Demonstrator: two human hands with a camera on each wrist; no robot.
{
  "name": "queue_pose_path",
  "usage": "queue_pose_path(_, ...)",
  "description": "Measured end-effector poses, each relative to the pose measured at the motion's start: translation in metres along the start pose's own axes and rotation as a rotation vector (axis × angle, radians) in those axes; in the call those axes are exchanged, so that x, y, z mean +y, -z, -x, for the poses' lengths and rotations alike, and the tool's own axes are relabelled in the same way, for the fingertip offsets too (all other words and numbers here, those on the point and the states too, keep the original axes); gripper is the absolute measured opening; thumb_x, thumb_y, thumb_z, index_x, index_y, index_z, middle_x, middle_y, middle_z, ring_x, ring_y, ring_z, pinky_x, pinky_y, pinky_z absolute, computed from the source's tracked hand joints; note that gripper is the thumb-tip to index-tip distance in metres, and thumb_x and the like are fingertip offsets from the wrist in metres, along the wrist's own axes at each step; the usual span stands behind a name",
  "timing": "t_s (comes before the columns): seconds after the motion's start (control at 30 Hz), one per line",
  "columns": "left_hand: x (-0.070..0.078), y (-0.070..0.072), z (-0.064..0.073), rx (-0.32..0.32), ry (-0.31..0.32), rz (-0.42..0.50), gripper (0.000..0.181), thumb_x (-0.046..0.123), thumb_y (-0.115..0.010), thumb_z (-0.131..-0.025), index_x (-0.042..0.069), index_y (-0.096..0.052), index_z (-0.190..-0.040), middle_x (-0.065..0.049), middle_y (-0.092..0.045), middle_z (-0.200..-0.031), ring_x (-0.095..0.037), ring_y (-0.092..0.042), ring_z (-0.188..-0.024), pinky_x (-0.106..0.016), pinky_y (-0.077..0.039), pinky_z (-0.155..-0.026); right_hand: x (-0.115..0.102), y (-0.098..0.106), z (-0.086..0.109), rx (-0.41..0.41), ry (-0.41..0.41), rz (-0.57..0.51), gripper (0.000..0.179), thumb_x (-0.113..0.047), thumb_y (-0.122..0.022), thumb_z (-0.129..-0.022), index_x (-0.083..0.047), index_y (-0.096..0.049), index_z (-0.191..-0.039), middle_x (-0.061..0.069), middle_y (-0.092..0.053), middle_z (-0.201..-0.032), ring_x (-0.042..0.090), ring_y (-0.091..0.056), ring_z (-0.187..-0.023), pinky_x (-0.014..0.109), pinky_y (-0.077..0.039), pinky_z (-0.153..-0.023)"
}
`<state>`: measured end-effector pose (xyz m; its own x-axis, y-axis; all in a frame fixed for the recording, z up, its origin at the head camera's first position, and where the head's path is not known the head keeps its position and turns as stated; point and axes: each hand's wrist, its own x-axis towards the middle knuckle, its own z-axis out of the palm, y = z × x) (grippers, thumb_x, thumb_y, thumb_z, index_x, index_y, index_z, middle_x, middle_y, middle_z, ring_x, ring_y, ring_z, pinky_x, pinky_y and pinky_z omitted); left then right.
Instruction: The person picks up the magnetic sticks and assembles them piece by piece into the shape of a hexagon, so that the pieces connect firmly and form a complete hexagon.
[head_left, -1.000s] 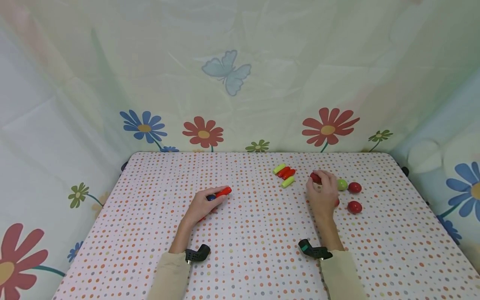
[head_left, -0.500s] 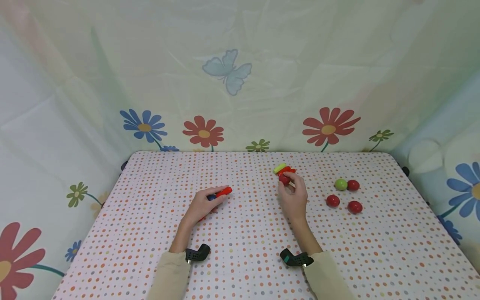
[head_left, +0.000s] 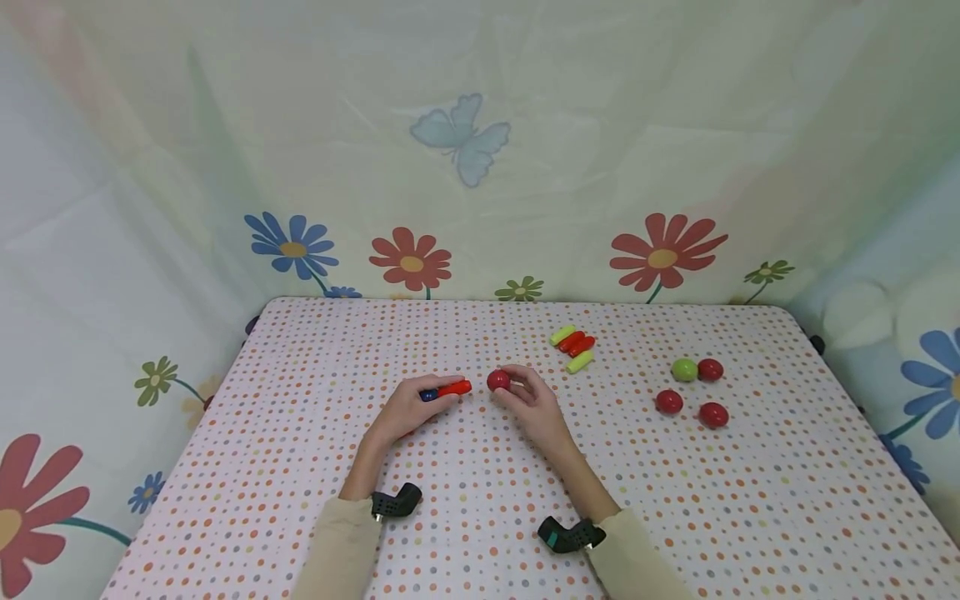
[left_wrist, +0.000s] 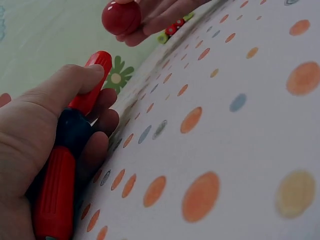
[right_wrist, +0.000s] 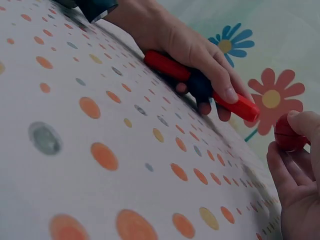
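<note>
My left hand (head_left: 397, 414) grips a toy piece left of the table's middle: two red rods (left_wrist: 56, 192) joined in line by a dark blue ball (left_wrist: 73, 131). The thumb lies along the upper rod, whose free end (right_wrist: 245, 108) points toward the right hand. Between thumb and fingers, my right hand (head_left: 538, 414) pinches a shiny red ball (head_left: 498, 381), a short gap away from that rod end. A thin dark line crosses the ball (right_wrist: 286, 134) in the right wrist view. Part of the blue ball is hidden by the left hand.
Farther back lie two red rods (head_left: 577, 343) between two yellow-green rods (head_left: 580, 362). At the right, one green ball (head_left: 684, 370) sits beside a red ball (head_left: 710, 369), with two more red balls (head_left: 713, 415) nearer. A flowered cloth (head_left: 465, 217) hangs behind the dotted tabletop (head_left: 480, 517).
My right hand has picked the red ball up from the right group and carried it left, past the rods, close to the left hand. The left hand keeps its grip almost in place.
</note>
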<state>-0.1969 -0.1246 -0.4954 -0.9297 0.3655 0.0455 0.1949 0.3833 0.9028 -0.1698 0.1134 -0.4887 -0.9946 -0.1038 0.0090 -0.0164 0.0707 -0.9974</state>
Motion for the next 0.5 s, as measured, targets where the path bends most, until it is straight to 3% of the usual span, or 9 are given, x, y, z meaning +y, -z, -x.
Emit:
queue_pose_path(0.1,0.0008,0.0001,0.0001,-0.016,-0.021,0.005,0.038,0.028,-0.070,-0.089,0.025,-0.065,-0.127,-0.002,-0.062,-0.134,-0.022,-0.056,-0.125,-0.036,-0.048,-0.097,0.0007,-0.0034,0.0014,-0.033,-0.003,0.010,0.048,-0.023,-0.069,-0.090,-0.013,-0.050,-0.133,0.009,-0.055,-0.135,0.023,-0.057,-0.121,0.019,-0.052,-0.090)
queue_pose_path(0.3,0.0016,0.0001,0.0002,-0.030,-0.053,0.005,0.036,0.028,-0.070,-0.090,0.025,-0.067,-0.125,0.000,-0.063,-0.132,-0.019,-0.059,-0.120,-0.027,-0.048,-0.093,0.0024,-0.0048,0.0019,-0.059,0.014,0.050,0.047,-0.023,-0.070,-0.090,-0.013,-0.051,-0.132,0.010,-0.059,-0.133,0.025,-0.058,-0.121,0.021,-0.051,-0.093)
queue_pose_path(0.5,-0.0005,-0.0004,0.0003,-0.055,-0.084,0.000,0.034,0.028,-0.069,-0.090,0.026,-0.067,-0.124,0.003,-0.065,-0.130,-0.015,-0.059,-0.122,-0.023,-0.049,-0.095,0.0026,-0.0055,0.0032,-0.090,0.013,0.061,0.047,-0.021,-0.068,-0.091,-0.011,-0.050,-0.133,0.013,-0.058,-0.133,0.027,-0.059,-0.119,0.018,-0.052,-0.086)
